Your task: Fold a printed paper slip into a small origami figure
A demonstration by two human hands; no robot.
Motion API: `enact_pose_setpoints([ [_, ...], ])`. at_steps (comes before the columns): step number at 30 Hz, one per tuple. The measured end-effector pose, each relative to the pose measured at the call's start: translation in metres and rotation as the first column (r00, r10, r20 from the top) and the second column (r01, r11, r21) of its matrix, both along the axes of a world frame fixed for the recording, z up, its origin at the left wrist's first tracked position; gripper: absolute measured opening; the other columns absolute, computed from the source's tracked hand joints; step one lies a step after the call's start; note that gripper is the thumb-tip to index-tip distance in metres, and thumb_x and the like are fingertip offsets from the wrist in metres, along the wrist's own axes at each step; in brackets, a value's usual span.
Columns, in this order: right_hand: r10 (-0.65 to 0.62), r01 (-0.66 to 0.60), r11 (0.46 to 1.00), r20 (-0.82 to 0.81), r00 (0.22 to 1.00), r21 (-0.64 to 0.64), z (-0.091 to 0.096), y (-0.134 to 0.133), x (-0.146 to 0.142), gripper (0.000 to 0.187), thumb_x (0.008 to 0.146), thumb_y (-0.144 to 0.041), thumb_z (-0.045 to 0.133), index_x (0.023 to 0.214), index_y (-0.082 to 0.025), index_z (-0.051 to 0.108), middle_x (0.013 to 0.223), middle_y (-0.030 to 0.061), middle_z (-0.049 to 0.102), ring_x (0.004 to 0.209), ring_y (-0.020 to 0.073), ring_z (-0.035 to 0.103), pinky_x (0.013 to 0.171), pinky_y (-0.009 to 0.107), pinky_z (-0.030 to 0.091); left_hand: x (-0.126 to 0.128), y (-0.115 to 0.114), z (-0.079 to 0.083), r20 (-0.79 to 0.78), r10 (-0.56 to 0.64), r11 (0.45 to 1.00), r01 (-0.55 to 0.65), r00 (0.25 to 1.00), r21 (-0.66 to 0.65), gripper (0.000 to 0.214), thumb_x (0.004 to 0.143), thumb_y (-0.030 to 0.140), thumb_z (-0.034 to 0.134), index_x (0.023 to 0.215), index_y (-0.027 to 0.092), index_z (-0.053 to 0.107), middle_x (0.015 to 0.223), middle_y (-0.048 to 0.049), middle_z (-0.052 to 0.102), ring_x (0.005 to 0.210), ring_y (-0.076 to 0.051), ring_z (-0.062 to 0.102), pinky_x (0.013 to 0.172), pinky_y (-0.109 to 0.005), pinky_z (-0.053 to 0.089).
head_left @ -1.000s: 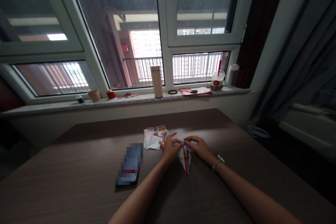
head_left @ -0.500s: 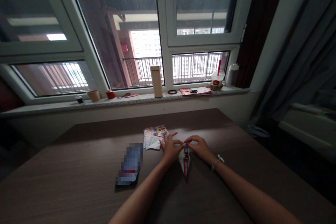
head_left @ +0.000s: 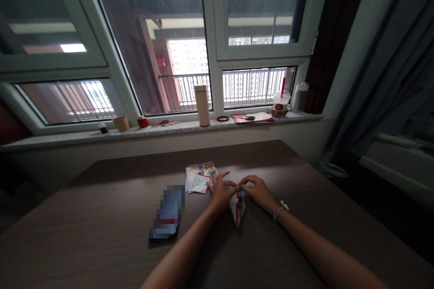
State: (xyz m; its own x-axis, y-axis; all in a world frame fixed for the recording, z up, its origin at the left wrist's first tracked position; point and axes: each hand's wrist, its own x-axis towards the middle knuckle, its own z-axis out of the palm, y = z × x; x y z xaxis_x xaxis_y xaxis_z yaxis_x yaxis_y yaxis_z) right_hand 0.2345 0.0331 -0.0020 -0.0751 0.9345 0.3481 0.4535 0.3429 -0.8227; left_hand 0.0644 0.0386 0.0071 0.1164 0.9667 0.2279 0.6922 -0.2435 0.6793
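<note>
A folded piece of printed paper (head_left: 238, 210), white with red and blue, hangs its pointed end toward me between my hands. My left hand (head_left: 222, 192) pinches its far end from the left with thumb and forefinger, the other fingers spread. From the right, my right hand (head_left: 257, 189) pinches the same end; a bracelet (head_left: 280, 209) is on that wrist. The fingertips of both hands nearly meet and cover the paper's top. Just left of my left hand lie several printed paper sheets (head_left: 196, 176), one partly behind its fingers.
A phone (head_left: 167, 212) with a blurred-out screen lies left of my left forearm on the brown table (head_left: 101, 207). Along the windowsill stand a beige flask (head_left: 202, 106), a paper cup (head_left: 121, 123), a drink cup with straw (head_left: 280, 99), and scissors (head_left: 250, 118) on red papers.
The near tip of the folded paper has shifted slightly left and up. Both hands keep their pinch in almost the same place.
</note>
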Motion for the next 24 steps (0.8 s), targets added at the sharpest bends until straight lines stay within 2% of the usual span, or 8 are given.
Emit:
enact_pose_setpoints([
  [4,0.006,-0.007,1.000,-0.062,0.998,-0.017,-0.0016,0.0031,0.0022,0.024,0.078,-0.038,0.058,0.089,-0.022,0.071,0.096,0.0048,0.070,0.099,0.0229,0.059,0.096,0.039,0.038,-0.0012,0.0008,-0.0019,0.024,0.044,0.999,-0.044,0.999,0.008,0.006,0.075,0.034,0.069,0.074,0.029,0.073,0.135,-0.0005,0.054,0.133,-0.030,0.033,0.109,-0.067,0.001],
  [6,0.025,-0.027,0.999,-0.052,0.998,-0.031,-0.0025,0.0036,0.0032,0.025,0.079,-0.039,0.056,0.088,-0.022,0.071,0.096,0.0051,0.070,0.099,0.0234,0.059,0.099,0.041,0.035,-0.0018,0.0011,-0.0012,0.034,0.061,0.998,-0.062,0.998,0.017,0.007,0.076,0.034,0.069,0.076,0.030,0.074,0.134,-0.0003,0.054,0.132,-0.031,0.035,0.110,-0.066,0.004],
  [9,0.068,-0.066,0.996,0.029,0.997,-0.063,-0.0051,0.0025,0.0030,0.022,0.079,-0.040,0.057,0.081,-0.024,0.072,0.093,0.0037,0.071,0.101,0.0248,0.057,0.108,0.050,0.020,-0.0020,0.0006,0.0017,0.044,0.088,0.996,-0.089,0.995,0.023,0.007,0.077,0.034,0.068,0.077,0.030,0.074,0.133,-0.0002,0.056,0.130,-0.031,0.038,0.110,-0.064,0.007],
  [11,0.085,-0.080,0.993,0.062,0.994,-0.085,-0.0073,0.0017,0.0023,0.021,0.079,-0.040,0.058,0.081,-0.026,0.073,0.096,0.0029,0.070,0.106,0.0260,0.055,0.110,0.054,0.008,-0.0019,-0.0001,0.0039,0.055,0.102,0.994,-0.104,0.993,0.026,0.008,0.077,0.035,0.068,0.077,0.030,0.074,0.132,-0.0005,0.056,0.129,-0.030,0.040,0.111,-0.063,0.009],
  [13,0.095,-0.088,0.991,0.061,0.994,-0.098,-0.0091,0.0016,0.0023,0.020,0.078,-0.041,0.059,0.083,-0.028,0.073,0.101,0.0031,0.070,0.110,0.0269,0.053,0.110,0.056,0.002,-0.0017,-0.0009,0.0057,0.069,0.105,0.994,-0.107,0.992,0.033,0.009,0.078,0.035,0.068,0.078,0.030,0.074,0.132,-0.0007,0.057,0.128,-0.029,0.042,0.111,-0.061,0.010],
  [18,0.109,-0.107,0.989,0.011,0.994,-0.101,-0.0084,0.0018,0.0035,0.023,0.079,-0.043,0.058,0.084,-0.027,0.073,0.104,0.0043,0.069,0.112,0.0277,0.051,0.110,0.057,-0.002,-0.0015,-0.0017,0.0071,0.094,0.106,0.994,-0.109,0.990,0.028,0.008,0.078,0.034,0.067,0.077,0.029,0.074,0.131,-0.0006,0.057,0.127,-0.029,0.043,0.111,-0.063,0.009],
  [24,0.089,-0.085,0.992,0.041,0.995,-0.092,-0.0064,0.0003,0.0015,0.023,0.077,-0.046,0.061,0.082,-0.027,0.073,0.105,0.0044,0.069,0.114,0.0279,0.050,0.110,0.057,-0.002,-0.0020,0.0007,0.0053,0.092,0.098,0.995,-0.099,0.991,0.004,0.009,0.079,0.034,0.067,0.079,0.029,0.074,0.132,-0.0018,0.056,0.128,-0.028,0.042,0.111,-0.063,0.007],
])
